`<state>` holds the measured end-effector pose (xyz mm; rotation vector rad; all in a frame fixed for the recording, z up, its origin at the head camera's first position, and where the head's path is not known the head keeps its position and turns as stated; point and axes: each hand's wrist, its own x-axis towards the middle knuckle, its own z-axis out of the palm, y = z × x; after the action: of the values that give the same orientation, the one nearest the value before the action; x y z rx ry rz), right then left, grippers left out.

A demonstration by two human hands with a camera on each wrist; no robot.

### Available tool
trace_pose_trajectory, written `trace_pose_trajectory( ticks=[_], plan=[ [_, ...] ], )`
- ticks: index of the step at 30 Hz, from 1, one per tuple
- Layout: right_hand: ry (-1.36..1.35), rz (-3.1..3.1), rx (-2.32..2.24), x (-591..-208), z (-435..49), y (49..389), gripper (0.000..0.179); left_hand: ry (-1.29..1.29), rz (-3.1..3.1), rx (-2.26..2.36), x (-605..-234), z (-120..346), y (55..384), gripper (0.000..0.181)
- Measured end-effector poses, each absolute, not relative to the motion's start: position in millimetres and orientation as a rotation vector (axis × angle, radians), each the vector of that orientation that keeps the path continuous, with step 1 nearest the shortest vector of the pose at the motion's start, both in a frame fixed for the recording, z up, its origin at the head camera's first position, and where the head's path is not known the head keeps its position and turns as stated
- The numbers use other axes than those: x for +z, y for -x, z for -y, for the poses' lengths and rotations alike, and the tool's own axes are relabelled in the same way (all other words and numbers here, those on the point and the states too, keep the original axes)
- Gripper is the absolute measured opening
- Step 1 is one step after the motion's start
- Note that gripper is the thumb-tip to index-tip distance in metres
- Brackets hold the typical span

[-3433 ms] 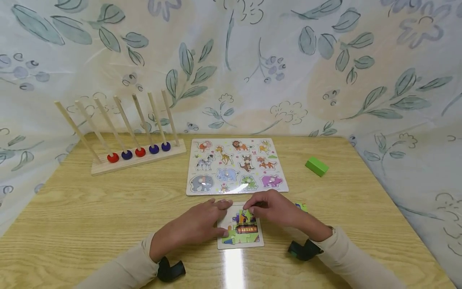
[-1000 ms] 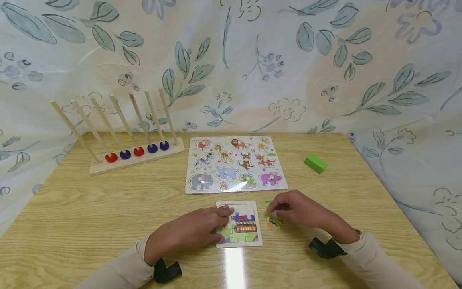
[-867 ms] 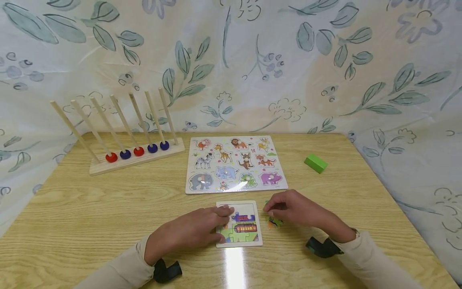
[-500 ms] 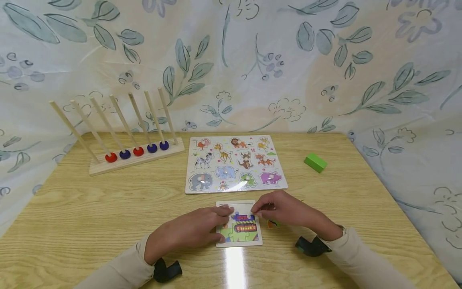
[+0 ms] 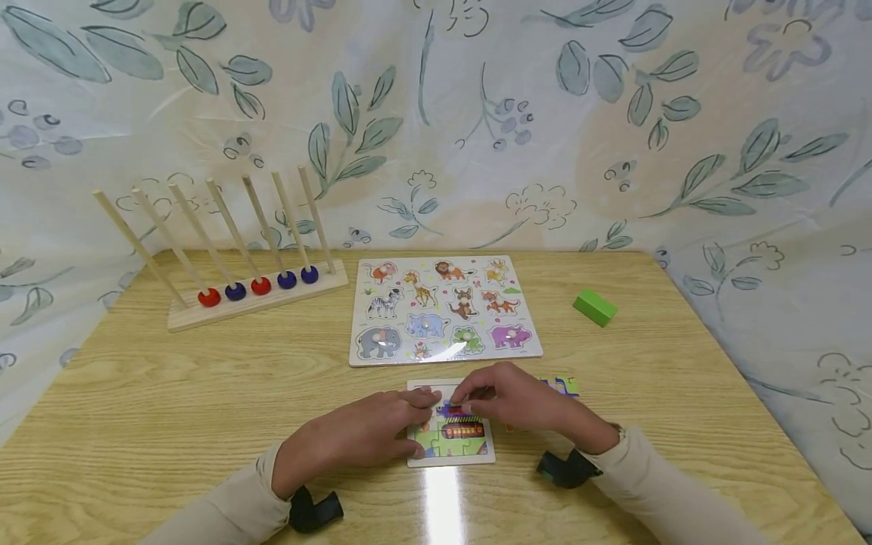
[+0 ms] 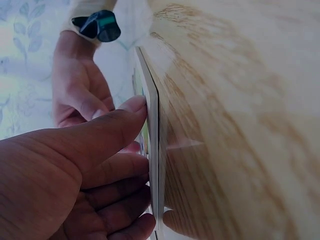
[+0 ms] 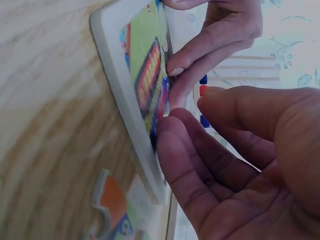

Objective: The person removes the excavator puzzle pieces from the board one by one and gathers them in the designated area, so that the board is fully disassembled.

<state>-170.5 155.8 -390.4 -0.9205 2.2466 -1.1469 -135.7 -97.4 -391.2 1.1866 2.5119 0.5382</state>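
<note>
On the table lies a small square jigsaw puzzle [image 5: 484,448] in a pale frame, with green and red-and-purple vehicle pieces in its lower and middle parts. My left hand [image 5: 364,425] rests on its left side, thumb at the lower edge and fingers over the upper left. My right hand [image 5: 507,393] is over its upper right, fingertips touching the purple vehicle piece [image 5: 450,409]. In the right wrist view, the thumb stands apart from the fingers, with no piece showing between them. Loose puzzle pieces [image 5: 564,385] lie just right of the frame, partly hidden behind the right hand.
Behind the small puzzle lies an animal peg puzzle [image 5: 443,303]. A wooden rack [image 5: 272,296] with upright rods and red and blue beads stands at the back left. At the right is a green block [image 5: 595,307]. Patterned cloth [image 5: 477,113] hangs behind the table.
An orange piece seen in the puzzle 3.4 seconds ago was later beside the frame. My right hand has since moved left from the loose pieces onto the puzzle. The left hand has stayed.
</note>
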Motion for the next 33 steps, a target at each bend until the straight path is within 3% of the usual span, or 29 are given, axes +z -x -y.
trace_pose_trajectory(
  ticks=[10,21,33],
  plan=[
    [0.881,-2.228,-1.160,-392,-150,170,0.019,-1.171,-2.522,0.525,-390,98,137,0.050],
    [0.919,-2.232,-1.186,-391,-150,171,0.016,-1.163,-2.520,0.572,-391,98,136,0.041],
    [0.964,-2.189,-1.333,-393,-142,167,0.014,-1.170,-2.505,0.560,-391,99,136,0.048]
  ],
)
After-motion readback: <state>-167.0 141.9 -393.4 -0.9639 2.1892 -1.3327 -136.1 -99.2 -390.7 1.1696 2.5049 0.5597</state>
